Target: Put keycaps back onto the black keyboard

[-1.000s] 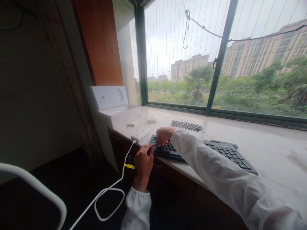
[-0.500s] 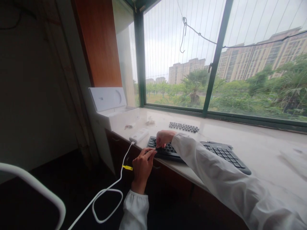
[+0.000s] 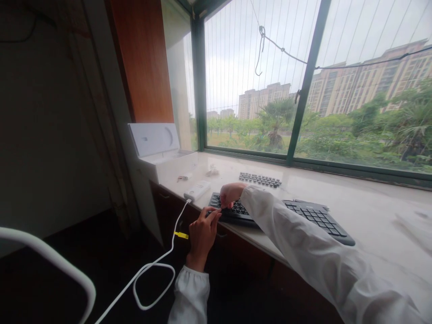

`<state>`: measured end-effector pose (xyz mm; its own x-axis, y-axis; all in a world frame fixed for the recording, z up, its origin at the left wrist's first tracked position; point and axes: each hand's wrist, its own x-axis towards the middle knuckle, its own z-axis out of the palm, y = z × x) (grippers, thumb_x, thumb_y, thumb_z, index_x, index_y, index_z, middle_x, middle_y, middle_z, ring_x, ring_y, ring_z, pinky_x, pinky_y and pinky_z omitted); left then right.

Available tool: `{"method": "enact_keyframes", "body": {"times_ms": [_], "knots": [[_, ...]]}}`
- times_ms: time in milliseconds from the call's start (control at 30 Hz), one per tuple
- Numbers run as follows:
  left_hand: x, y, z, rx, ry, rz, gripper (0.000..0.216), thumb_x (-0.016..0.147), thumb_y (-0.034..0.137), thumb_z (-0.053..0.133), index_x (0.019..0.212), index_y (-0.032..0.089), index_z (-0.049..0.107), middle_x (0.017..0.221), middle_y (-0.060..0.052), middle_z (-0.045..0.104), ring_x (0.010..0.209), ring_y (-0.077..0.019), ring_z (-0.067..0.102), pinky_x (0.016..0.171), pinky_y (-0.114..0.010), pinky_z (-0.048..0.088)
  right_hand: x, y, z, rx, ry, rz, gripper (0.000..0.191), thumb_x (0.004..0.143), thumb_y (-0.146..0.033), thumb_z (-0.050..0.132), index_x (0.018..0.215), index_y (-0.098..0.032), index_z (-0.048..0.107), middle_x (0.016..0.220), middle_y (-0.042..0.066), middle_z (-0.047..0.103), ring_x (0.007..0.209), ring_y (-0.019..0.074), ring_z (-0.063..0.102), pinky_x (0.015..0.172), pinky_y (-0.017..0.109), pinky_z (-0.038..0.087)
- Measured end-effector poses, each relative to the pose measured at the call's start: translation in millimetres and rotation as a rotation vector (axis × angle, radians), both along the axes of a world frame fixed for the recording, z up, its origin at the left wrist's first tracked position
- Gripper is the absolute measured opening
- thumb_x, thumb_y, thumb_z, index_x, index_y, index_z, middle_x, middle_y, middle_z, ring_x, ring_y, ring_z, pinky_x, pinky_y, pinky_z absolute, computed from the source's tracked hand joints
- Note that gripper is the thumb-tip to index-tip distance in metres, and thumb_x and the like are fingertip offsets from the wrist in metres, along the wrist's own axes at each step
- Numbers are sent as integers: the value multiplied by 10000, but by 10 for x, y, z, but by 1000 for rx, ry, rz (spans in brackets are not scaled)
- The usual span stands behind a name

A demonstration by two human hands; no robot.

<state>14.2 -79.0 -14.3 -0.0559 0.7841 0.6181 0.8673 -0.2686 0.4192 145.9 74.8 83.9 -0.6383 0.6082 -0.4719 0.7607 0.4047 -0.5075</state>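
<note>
A black keyboard point(image 3: 239, 219) lies along the front of the pale ledge, my right forearm crossing over its middle. Some keys at its left end look bare of caps, while its right-hand part has flat dark keys. My right hand point(image 3: 231, 193) is curled on the left end, its fingertips pressed down and partly hidden. Close by, my left hand point(image 3: 203, 230) reaches to the front left corner, thumb and fingers pinched together. Whatever small thing either hand holds is too hidden to make out. Behind the keyboard, loose black keycaps point(image 3: 259, 179) stand in rows.
To the left sits a white box point(image 3: 173, 166) with its lid raised. In front of it lies a white oblong device point(image 3: 197, 191) with a white cable point(image 3: 173, 238) plugged in and hanging off the ledge edge. A small white crumpled item point(image 3: 212, 170) rests near the window.
The view has shifted slightly. Both hands keep nearly the same pose at the keyboard's left end, with no clear movement of any object.
</note>
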Motion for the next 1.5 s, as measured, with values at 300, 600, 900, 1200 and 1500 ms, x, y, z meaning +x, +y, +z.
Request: {"method": "enact_keyframes", "body": {"times_ms": [300, 600, 900, 1200, 1500], "knots": [[4, -9, 84, -36, 28, 39, 363, 990, 437, 364, 1066, 324, 701, 1119, 4, 672, 803, -121, 658, 585, -240, 353, 40, 44, -40, -136, 54, -44, 483, 486, -461, 893, 709, -99, 663, 569, -19, 632, 612, 112, 626, 716, 273, 549], [17, -42, 130, -60, 31, 49, 368, 990, 434, 367, 1052, 317, 710, 1110, -8, 674, 770, -116, 654, 589, -244, 357, -28, 24, -50, -90, -27, -35, 407, 588, -411, 867, 716, -95, 645, 582, -11, 621, 663, 142, 642, 762, 309, 548], [32, -3, 31, -29, 44, 66, 371, 992, 437, 356, 1038, 303, 699, 1119, -6, 664, 746, -116, 656, 576, -240, 382, -37, -22, -31, -52, -46, -36, 315, 647, -346, 836, 724, -97, 659, 573, -15, 612, 671, 141, 642, 754, 299, 543], [53, 13, -43, 0, -76, 119, 420, 969, 485, 370, 1323, 335, 539, 1313, -56, 541, 873, -165, 664, 644, -264, 497, 55, -63, -32, -8, 103, -17, 248, 649, -307, 811, 694, -103, 678, 527, -24, 605, 588, 124, 612, 669, 268, 527], [48, 58, -96, -9, -167, 148, 540, 945, 559, 359, 1343, 216, 483, 1367, -113, 524, 1107, -245, 620, 767, -329, 542, 145, -123, -2, 203, 53, 30, 208, 732, -302, 733, 812, -111, 745, 555, -2, 633, 599, 139, 630, 607, 239, 499]]}}
